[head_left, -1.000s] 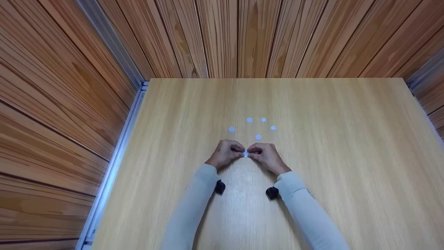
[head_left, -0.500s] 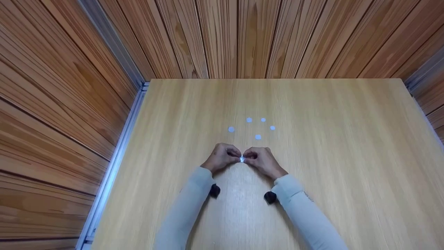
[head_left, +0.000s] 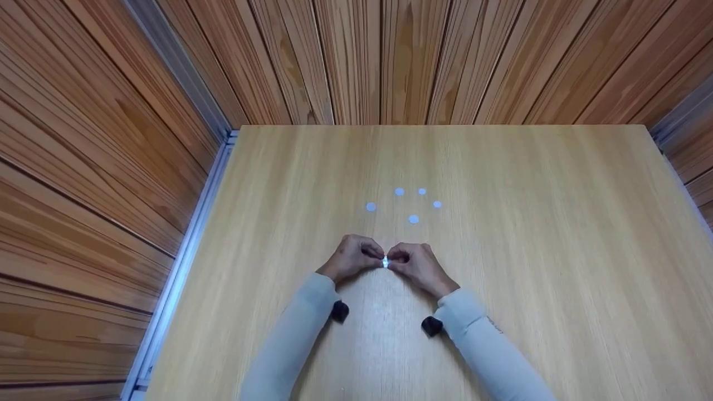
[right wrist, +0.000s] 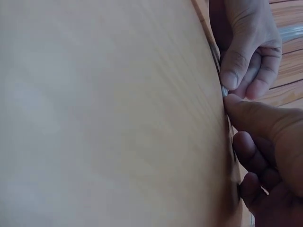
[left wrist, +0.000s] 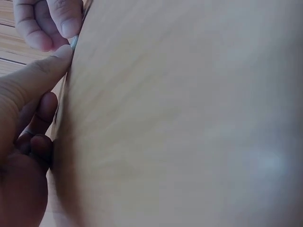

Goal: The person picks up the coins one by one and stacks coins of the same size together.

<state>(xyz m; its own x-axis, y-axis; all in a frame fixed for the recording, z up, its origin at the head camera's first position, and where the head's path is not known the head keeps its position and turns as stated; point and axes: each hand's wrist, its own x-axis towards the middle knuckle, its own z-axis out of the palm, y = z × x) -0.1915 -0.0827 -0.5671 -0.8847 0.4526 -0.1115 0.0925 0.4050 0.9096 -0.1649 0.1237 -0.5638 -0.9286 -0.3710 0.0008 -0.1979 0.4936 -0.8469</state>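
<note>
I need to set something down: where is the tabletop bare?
Bare tabletop lies right of the five pale discs and right sleeve, and between discs and back wall. Crowded: the middle, where left hand and right hand pinch a small pale piece near the discs.

"How's the light?"
"Fairly even from the head — pale glare on the tabletop [head_left: 384, 328], soft shadows beside the sleeves [head_left: 295, 334]."
"And the wrist views?"
"Dimmer, hazy; the wood grain smears — and the left hand [left wrist: 21, 165] darkens toward its palm."
</note>
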